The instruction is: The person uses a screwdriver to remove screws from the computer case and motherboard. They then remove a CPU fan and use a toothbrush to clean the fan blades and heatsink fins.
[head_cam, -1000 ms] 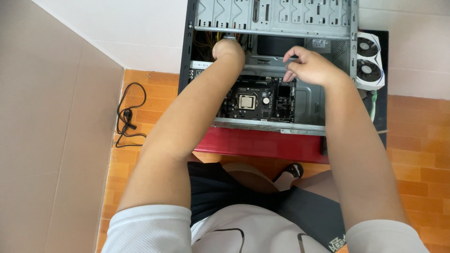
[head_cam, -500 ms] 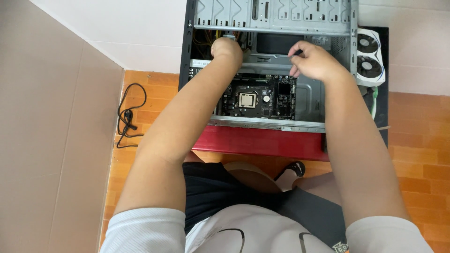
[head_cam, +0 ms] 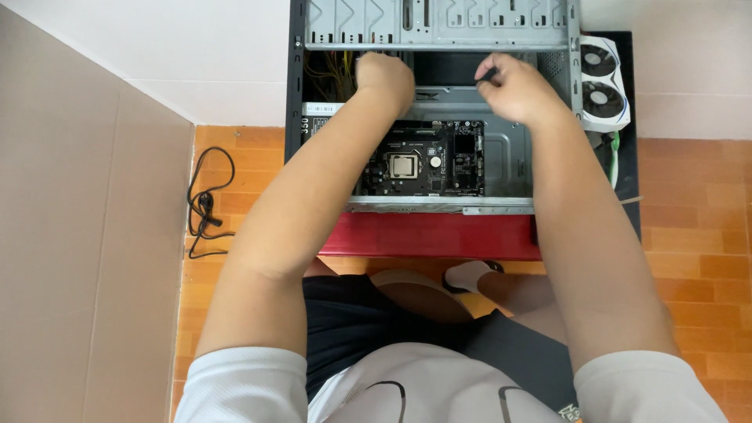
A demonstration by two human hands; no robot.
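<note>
An open grey computer case (head_cam: 439, 23) lies on its side with a dark motherboard (head_cam: 427, 157) inside. My left hand (head_cam: 384, 78) reaches into the case's upper left part, beside a bundle of yellow cables (head_cam: 325, 74); its fingers curl out of sight, so what it holds is hidden. My right hand (head_cam: 517, 90) hovers over the case's upper right part, above the motherboard, pinching a thin black tool (head_cam: 487, 75) between its fingers.
The case rests on a red stand (head_cam: 431, 235) over an orange tiled floor. A white graphics card with two fans (head_cam: 601, 86) lies to the right of the case. A black cable (head_cam: 205, 204) is coiled on the floor at left, next to a beige wall.
Both hands have moved farther up into the case. My right hand has left the motherboard's right edge and now sits near the upper bay.
</note>
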